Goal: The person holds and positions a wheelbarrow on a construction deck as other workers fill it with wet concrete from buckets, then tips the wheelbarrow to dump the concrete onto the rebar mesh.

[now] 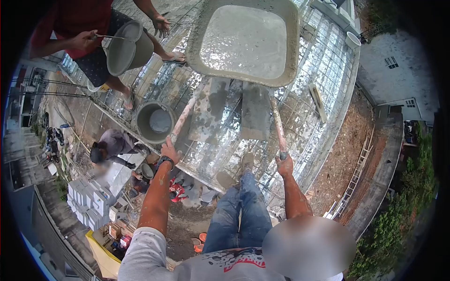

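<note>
A wheelbarrow stands ahead of me, its tray filled with wet grey cement mix. My left hand, with a dark band at the wrist, is closed around the end of the left wheelbarrow handle. Around the right handle, my right hand is closed too. Both handles look worn and splashed with cement. Just beyond my left hand, a mortar bucket sits on the slab with some grey mix inside.
A co-worker at upper left holds a tilted bucket by its handle. Boards lie on the wire-mesh slab. The slab edge drops beside me to lower ground, where another person bends. A wood piece lies right.
</note>
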A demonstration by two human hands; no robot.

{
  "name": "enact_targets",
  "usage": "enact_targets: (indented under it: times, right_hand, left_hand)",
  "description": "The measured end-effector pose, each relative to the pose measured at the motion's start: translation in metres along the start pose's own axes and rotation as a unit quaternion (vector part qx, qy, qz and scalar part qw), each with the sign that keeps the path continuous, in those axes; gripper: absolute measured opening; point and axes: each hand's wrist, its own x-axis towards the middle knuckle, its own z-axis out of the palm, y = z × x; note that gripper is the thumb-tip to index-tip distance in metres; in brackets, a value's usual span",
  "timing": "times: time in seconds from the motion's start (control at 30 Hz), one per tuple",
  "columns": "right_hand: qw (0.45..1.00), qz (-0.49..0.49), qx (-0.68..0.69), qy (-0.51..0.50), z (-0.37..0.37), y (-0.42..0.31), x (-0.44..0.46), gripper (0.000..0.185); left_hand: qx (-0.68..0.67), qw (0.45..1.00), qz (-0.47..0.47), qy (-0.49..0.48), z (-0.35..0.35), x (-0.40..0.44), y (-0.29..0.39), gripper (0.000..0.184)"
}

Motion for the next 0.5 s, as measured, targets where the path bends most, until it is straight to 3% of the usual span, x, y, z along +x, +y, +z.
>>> enact_targets:
  times: [0.5]
  right_hand:
    - [1.0, 0.018, -0.013, -0.004, -0.007, -0.01, -0.006, 0.04]
  left_hand:
    - [0.029, 0.999, -0.002, -0.038, -0.006, 0.005, -0.001, 0.109]
